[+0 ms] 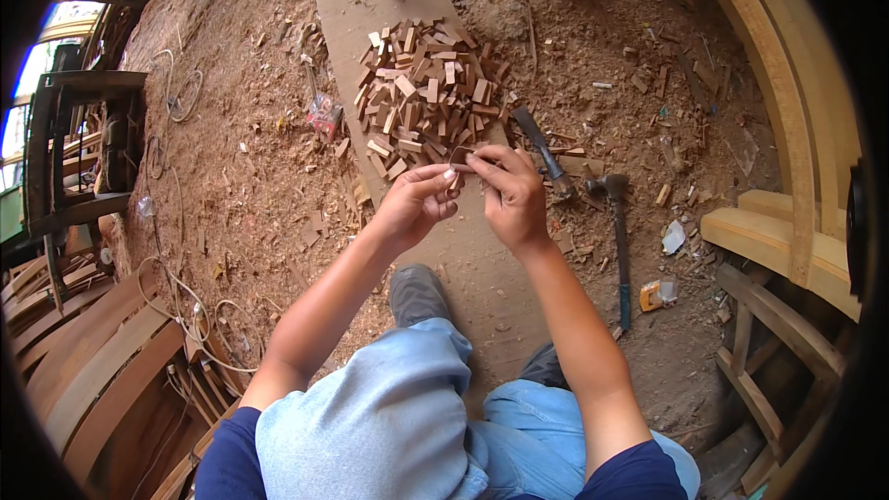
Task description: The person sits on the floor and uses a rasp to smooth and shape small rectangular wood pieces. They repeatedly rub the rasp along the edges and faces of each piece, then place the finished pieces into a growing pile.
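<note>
My left hand (417, 206) and my right hand (511, 196) meet in front of me, fingertips pinched together on a small thin brown piece (460, 166) with a curved edge. The fingers cover most of it, so I cannot tell its kind. Just beyond my hands lies a heap of small wooden blocks (431, 83) on a long flat board (482, 264). To the right of my right hand, on the ground, are a wide-bladed chisel (539, 143) and a hammer (619, 231) with a dark handle.
Wood shavings (250, 176) cover the ground. At left lie loose cables (199, 319), curved wooden slats (102, 361) and a dark frame (56, 153). Pale timber beams (778, 231) and a wooden frame (778, 319) stand at right. An orange-and-white packet (657, 294) lies near the hammer.
</note>
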Available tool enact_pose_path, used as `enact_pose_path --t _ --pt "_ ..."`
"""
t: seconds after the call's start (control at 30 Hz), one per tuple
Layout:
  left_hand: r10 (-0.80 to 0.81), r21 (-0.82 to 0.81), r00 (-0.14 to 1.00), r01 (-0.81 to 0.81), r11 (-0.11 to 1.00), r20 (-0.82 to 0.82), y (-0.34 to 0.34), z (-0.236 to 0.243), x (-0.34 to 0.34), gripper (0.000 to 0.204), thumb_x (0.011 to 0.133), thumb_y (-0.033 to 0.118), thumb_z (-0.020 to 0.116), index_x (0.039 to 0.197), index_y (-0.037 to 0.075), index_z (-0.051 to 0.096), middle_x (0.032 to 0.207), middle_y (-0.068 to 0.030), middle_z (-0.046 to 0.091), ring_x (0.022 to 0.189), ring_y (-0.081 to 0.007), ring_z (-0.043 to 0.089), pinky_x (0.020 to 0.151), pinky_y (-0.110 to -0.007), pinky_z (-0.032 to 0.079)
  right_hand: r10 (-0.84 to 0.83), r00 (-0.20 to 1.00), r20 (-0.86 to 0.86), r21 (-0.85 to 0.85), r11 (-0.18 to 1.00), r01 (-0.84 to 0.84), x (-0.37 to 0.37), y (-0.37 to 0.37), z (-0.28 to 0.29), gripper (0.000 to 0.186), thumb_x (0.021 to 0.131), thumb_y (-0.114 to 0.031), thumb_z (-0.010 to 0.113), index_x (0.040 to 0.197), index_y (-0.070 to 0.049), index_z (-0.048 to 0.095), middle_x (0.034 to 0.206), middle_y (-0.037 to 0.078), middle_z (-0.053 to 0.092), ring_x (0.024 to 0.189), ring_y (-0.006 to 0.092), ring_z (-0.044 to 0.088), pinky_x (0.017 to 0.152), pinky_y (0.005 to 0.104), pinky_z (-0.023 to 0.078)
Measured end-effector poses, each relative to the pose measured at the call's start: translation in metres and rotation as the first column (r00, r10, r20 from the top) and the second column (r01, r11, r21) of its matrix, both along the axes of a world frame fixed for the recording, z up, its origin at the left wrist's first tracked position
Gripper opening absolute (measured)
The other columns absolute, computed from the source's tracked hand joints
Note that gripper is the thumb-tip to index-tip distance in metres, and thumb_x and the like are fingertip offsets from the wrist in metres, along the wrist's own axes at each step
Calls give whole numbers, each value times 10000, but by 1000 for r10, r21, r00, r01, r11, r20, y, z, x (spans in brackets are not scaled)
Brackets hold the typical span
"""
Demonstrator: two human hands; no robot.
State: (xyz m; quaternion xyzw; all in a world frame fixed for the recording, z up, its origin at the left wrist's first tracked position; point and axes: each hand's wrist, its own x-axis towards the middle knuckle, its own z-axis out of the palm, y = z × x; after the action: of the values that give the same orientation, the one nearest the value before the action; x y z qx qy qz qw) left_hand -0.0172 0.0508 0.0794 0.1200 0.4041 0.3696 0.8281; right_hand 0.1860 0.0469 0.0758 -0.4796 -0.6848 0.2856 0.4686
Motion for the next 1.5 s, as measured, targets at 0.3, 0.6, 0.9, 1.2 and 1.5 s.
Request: enact_pose_path --t 0.3,0.6,0.9,1.2,1.5 --pt "7 -4 999 -7 1000 -42 1 13 2 188 1036 106 690 1199 30 745 1008 -6 720 853 -76 646 727 -269 572 -5 1000 8 27 1000 5 2 1 6 415 809 165 692 1139 -54 814 1093 97 725 973 295 679 843 390 559" --pt "-41 36 998 43 998 -53 6 16 -3 200 1029 83 682 1206 7 736 972 -6 694 860 -98 655 721 -263 582 -11 999 33 43 999 10 -1 1 11 416 799 154 711 1143 -58 816 1085 87 722 970 281 670 830 380 553" --pt "-26 17 1000 26 1000 5 4 8 -5 187 1031 54 655 1201 4 717 1033 -44 724 877 -103 670 720 -270 587 -24 999 24 67 997 23 -3 -1 11 440 731 123 696 1114 -56 817 1031 68 705 929 287 653 826 402 559" --pt "-7 32 1000 7 999 -5 8 14 -4 194 1022 64 674 1201 -1 708 1067 -73 759 843 -91 694 688 -231 577 12 1000 22 76 997 -14 -7 -3 14 443 730 108 721 1119 -80 823 997 63 705 920 279 652 817 399 559" --pt "6 -3 1000 -6 1000 20 6 13 -2 214 1018 93 693 1218 18 712 1000 -41 747 835 -111 704 691 -238 582 -52 998 33 41 998 51 -1 -1 15 411 755 92 725 1109 -91 826 976 54 704 913 274 648 804 392 545"
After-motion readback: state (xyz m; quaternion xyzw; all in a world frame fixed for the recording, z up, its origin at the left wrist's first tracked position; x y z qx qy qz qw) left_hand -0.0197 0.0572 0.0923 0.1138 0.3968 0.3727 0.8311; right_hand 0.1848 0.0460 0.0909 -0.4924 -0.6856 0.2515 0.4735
